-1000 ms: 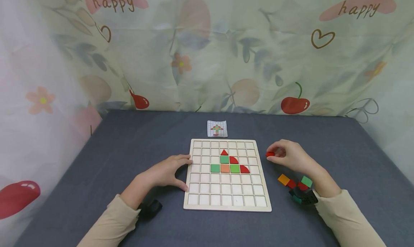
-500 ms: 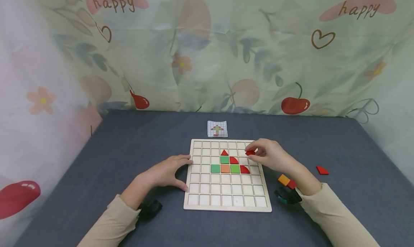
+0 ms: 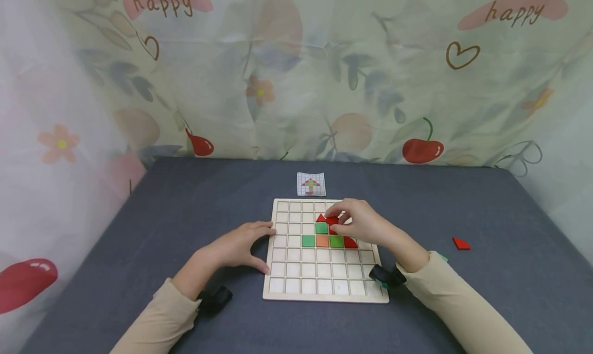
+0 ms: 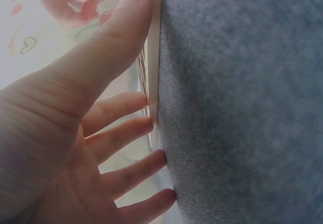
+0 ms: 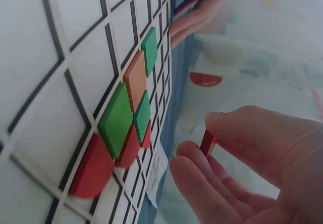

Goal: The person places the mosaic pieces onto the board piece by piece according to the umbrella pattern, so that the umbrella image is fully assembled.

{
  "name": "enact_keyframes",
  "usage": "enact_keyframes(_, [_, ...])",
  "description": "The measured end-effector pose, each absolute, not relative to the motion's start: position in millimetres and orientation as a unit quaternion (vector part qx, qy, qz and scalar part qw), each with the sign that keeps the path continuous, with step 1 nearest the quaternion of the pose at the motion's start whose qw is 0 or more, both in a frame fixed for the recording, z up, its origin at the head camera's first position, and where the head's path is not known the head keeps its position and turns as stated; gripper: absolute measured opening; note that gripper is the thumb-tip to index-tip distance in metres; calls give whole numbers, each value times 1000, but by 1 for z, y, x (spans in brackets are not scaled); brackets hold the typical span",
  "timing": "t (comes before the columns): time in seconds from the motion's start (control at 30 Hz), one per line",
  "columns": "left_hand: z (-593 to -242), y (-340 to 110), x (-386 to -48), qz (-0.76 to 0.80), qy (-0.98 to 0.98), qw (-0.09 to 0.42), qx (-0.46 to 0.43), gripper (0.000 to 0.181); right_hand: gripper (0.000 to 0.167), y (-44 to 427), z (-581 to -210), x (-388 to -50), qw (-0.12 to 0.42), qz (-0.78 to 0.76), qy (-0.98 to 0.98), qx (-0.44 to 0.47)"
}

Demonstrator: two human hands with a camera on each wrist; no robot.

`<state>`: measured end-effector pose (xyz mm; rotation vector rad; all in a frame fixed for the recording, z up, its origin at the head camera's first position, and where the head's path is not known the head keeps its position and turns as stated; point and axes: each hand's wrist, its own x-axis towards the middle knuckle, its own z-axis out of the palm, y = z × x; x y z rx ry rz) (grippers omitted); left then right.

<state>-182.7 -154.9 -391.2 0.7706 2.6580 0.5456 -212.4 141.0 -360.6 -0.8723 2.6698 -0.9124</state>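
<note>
The word "happy" point(image 3: 160, 4) is handwritten in brown, twice, on the creased curtain point(image 3: 315, 86), each time over a pink smear. A small printed card point(image 3: 311, 184), bearing a coloured grid pattern, lies on the cloth-covered table point(image 3: 222, 189) just beyond the pale wooden board point(image 3: 284, 256). The board's ridged square cells hold flat pieces: a red triangle point(image 3: 320, 218), two deep-green squares point(image 3: 308, 241), an orange square point(image 3: 321, 241), a light-green square point(image 3: 336, 241) and two red quarter-circles point(image 3: 350, 242).

The right hand point(image 3: 359, 221) has its grip closed, thumb and finger pinching a red piece point(image 5: 208, 143) above the board; seen edge-on, its outline cannot be told. The left hand point(image 3: 241, 246) has a loose grip, fingers spread and thumb at the board's left edge. A loose red piece point(image 3: 461, 243) lies on the table, well right of the board.
</note>
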Motion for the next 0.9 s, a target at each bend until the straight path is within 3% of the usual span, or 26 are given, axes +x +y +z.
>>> enact_keyframes(0.9, [-390,-154,-183,195,930,174,258,84,15,89,-378,-228,101,-218,923,-302])
